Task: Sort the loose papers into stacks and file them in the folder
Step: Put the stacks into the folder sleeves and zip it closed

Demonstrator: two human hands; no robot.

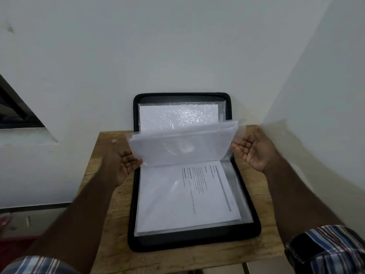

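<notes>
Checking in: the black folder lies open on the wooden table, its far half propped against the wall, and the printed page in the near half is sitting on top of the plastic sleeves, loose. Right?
Not quite. In the head view the printed page is inside a clear plastic sleeve, not loose on top. The rest holds: the black folder lies open on the wooden table, its far half against the wall.

A small wooden table (110, 196) stood against a plain white wall (177, 46). A second white wall (331, 86) met it at the right. A dark window opening (13, 111) sat far left.
</notes>
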